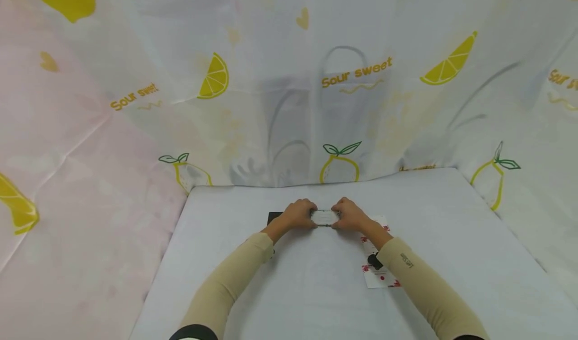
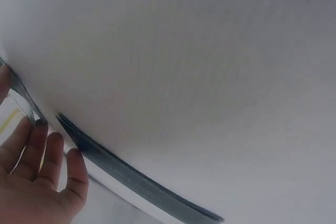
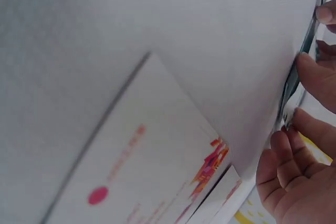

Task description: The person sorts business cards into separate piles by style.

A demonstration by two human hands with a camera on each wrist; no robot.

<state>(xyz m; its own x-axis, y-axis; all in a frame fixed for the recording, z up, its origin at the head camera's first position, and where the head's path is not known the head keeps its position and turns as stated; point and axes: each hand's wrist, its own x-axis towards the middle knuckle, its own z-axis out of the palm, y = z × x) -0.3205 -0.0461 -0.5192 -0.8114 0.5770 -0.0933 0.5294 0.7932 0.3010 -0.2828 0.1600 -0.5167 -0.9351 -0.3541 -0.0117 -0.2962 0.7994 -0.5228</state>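
Between both hands is a small flat rectangular item with a pale, shiny face and dark edges [image 1: 324,218]; its exact kind cannot be told. My left hand [image 1: 300,213] pinches its left end, thumb at the near edge and fingers at the far edge. At the opposite end my right hand [image 1: 351,215] grips it the same way. In the left wrist view only a dark edge of the item [image 2: 23,95] shows beside the left hand [image 2: 39,182]. The right wrist view has the item's dark rim [image 3: 292,80] by the right hand [image 3: 299,166].
A flat black object [image 1: 273,216] lies beside the left wrist, partly covered. Under the right forearm are white cards with red print [image 1: 374,280]. The white table [image 1: 307,290] meets a lemon-patterned cloth [image 1: 289,129] at its back edge.
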